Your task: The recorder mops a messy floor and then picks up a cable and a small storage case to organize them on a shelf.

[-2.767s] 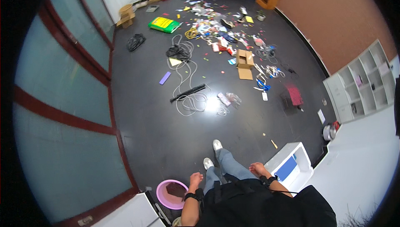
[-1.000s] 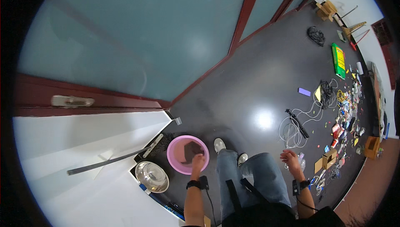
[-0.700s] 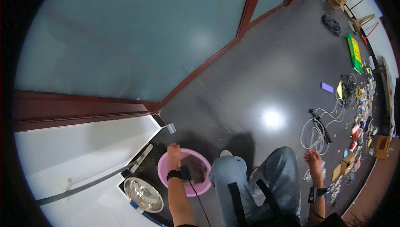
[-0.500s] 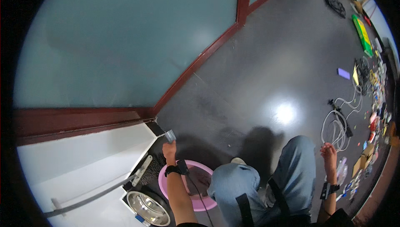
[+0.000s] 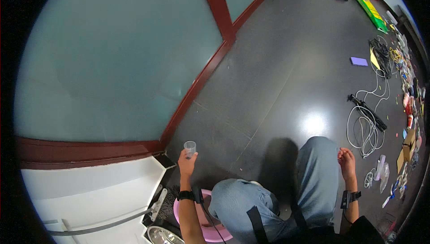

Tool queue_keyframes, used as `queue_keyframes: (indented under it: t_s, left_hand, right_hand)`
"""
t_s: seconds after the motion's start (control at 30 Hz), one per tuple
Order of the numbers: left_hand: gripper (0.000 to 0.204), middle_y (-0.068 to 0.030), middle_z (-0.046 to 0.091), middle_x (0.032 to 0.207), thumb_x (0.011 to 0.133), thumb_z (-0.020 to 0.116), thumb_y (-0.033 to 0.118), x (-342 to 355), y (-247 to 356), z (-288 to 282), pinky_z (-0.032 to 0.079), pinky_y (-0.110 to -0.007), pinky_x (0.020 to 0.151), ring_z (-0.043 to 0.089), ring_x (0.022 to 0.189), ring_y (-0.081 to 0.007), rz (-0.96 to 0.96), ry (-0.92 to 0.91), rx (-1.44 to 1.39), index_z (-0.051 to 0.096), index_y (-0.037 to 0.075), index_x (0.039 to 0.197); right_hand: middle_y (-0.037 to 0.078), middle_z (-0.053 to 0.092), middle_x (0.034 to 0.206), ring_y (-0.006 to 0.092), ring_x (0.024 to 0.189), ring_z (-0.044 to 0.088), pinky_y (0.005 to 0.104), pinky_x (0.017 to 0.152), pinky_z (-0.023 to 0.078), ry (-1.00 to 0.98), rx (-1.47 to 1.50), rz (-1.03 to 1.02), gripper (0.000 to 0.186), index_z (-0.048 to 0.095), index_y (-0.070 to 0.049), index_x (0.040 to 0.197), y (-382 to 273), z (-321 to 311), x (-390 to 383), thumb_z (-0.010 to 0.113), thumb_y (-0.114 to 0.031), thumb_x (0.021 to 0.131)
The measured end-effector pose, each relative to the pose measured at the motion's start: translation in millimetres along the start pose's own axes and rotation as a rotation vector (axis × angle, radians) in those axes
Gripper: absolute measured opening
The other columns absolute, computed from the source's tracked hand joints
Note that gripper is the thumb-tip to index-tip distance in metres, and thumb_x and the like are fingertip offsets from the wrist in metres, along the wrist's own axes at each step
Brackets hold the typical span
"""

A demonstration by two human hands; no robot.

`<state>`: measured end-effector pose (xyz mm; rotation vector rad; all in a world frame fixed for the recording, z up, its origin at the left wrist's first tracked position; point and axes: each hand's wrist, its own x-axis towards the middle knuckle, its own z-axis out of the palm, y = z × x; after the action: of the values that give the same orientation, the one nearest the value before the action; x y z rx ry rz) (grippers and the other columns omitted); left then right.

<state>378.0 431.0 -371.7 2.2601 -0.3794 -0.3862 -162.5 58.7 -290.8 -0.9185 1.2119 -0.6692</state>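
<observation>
Fingers of my left hand (image 5: 186, 163) wrap the small clear plastic cup (image 5: 190, 147) from below, pinching its lower wall so the open mouth stays up and level; I read that upright hold as the reason the wrist is cocked back. The cup sits at about eleven o'clock from my knees, raised over the dark floor (image 5: 268, 78) right by the red-brown door frame (image 5: 197, 87) of the frosted glass wall. Directly under that forearm, at about six o'clock from the cup, is the round pink plastic basin (image 5: 181, 210), partly hidden by my jeans, with a shiny steel bowl (image 5: 159, 236) just beside it near the white ledge. My right hand (image 5: 346, 161) hangs loose at three o'clock, fingers curled lightly together and holding nothing, clear of the coiled white cable (image 5: 365, 130) lying near it on the floor.
</observation>
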Motion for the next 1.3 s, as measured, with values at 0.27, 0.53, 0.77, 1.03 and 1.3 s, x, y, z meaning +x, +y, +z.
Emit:
queue_keyframes:
  t_s: [0.27, 0.53, 0.77, 1.03, 1.3]
  left_hand:
    - [0.047, -0.0120, 0.063, 0.099, 0.070, 0.072, 0.012, 8.5, 243.6, 2.0, 0.046, -0.033, 0.077, 0.061, 0.089, -0.0219, 0.433, -0.261, 0.003, 0.052, 0.002, 0.111]
    - [0.042, -0.0107, 0.061, 0.102, 0.071, 0.070, 0.011, -27.5, 402.5, 67.6, 0.045, -0.032, 0.083, 0.059, 0.095, -0.0208, 0.718, -0.574, 0.059, 0.054, 0.001, 0.109]
    - [0.044, -0.0125, 0.060, 0.100, 0.072, 0.072, 0.017, -42.6, 469.1, 150.3, 0.047, -0.031, 0.077, 0.059, 0.087, -0.0201, 1.061, -0.751, 0.283, 0.054, 0.000, 0.108]
    - [0.056, -0.0149, 0.056, 0.102, 0.080, 0.060, 0.008, -84.5, 586.5, 268.7, 0.047, -0.031, 0.076, 0.057, 0.090, -0.0191, 1.018, -1.156, 0.301, 0.031, 0.004, 0.128]
    - [0.056, -0.0149, 0.056, 0.096, 0.075, 0.067, 0.013, -130.1, 647.5, 368.4, 0.048, -0.032, 0.073, 0.058, 0.086, -0.0196, 1.241, -1.202, 0.621, 0.036, 0.003, 0.120]
  right_hand:
    - [0.005, 0.060, 0.086, 0.0121, 0.074, 0.057, 0.0226, 0.065, 0.044, 0.059, 0.150, -0.011, 0.020, 0.053, -0.004, 0.104, -20.2, -10.0, -18.5, 0.050, -0.018, 0.090]
    - [0.008, 0.061, 0.086, 0.0123, 0.073, 0.057, 0.0225, 0.063, 0.045, 0.264, 0.270, -0.030, 0.019, 0.053, -0.002, 0.103, -3.4, -68.2, -59.2, 0.048, -0.014, 0.090]
    - [0.008, 0.061, 0.087, 0.0128, 0.075, 0.059, 0.0222, 0.065, 0.046, 0.477, 0.351, -0.152, 0.019, 0.054, 0.000, 0.102, 31.4, -142.6, -87.7, 0.047, -0.013, 0.090]
    - [0.006, 0.061, 0.087, 0.0121, 0.076, 0.059, 0.0242, 0.066, 0.047, 0.828, 0.447, -0.267, 0.017, 0.055, -0.002, 0.101, 83.6, -220.7, -149.2, 0.048, -0.014, 0.090]
    - [0.007, 0.061, 0.086, 0.0128, 0.073, 0.059, 0.0248, 0.064, 0.046, 1.009, 0.582, -0.204, 0.017, 0.055, -0.002, 0.099, 170.7, -252.2, -169.7, 0.046, -0.012, 0.090]
